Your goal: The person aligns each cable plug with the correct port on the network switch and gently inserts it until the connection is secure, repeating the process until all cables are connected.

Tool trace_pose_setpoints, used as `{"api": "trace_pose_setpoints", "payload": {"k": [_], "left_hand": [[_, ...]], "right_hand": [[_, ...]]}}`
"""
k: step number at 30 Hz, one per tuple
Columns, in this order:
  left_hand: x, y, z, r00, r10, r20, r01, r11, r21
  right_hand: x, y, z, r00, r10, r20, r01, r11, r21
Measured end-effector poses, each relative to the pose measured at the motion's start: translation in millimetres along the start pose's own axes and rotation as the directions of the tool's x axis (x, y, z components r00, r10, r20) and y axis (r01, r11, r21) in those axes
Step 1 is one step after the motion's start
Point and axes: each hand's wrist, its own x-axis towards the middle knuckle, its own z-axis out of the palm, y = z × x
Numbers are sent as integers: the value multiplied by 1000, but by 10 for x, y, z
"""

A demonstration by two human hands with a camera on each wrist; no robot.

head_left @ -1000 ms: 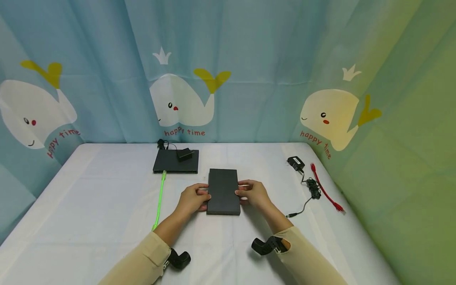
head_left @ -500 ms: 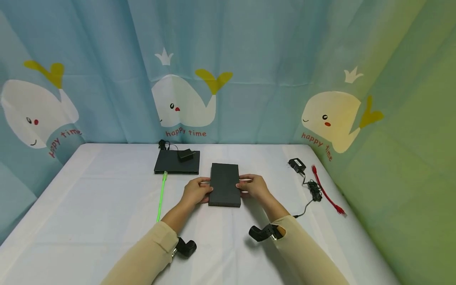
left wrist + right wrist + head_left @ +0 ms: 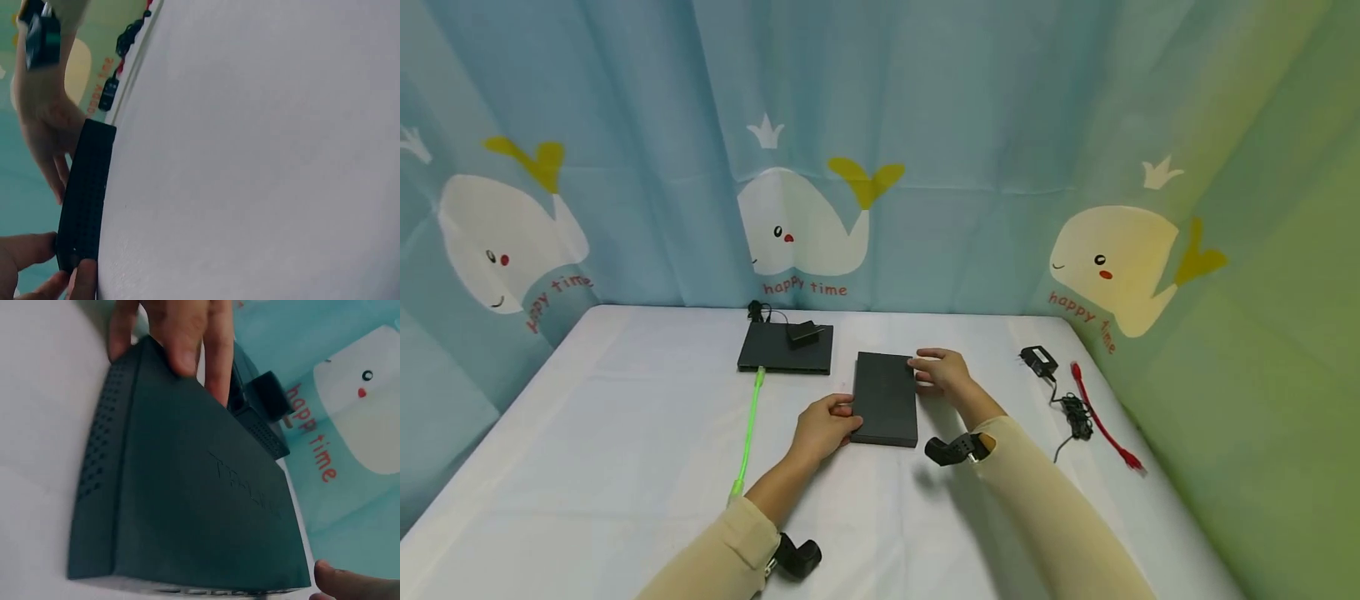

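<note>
In the head view a flat black network switch (image 3: 886,402) lies mid-table; its TP-Link lettering shows in the right wrist view (image 3: 212,506). Vent holes run along its near end, and a row of ports lines the edge at the bottom of the right wrist view. My left hand (image 3: 822,427) grips the left edge near the front corner, thumb on top and fingers at the side. At the far right corner is my right hand (image 3: 946,372), its fingers extended and the fingertips right at the edge.
A second black switch (image 3: 762,348) sits at the back left, bearing a power adapter (image 3: 805,334). A green network cable (image 3: 749,433) runs forward from it. To the right lie another adapter (image 3: 1039,361), its bundled cord (image 3: 1077,417) and a red network cable (image 3: 1099,422).
The switch first moved away from me in both hands. Then the right hand slid forward along its right edge to the far corner, its grip loosened; the left hand kept hold. The view shifted slightly.
</note>
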Motion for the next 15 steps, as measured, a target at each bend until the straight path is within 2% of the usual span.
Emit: {"api": "trace_pose_setpoints", "payload": {"k": [7,15], "left_hand": [[-39,-1,21,999,50,-11,-50,999,-4],[23,-9,24,998,35,-43,-33,999,34]], "right_hand": [[64,17,46,998,-59,4,59,997,-59],[54,17,71,996,-88,22,90,990,-112]]}}
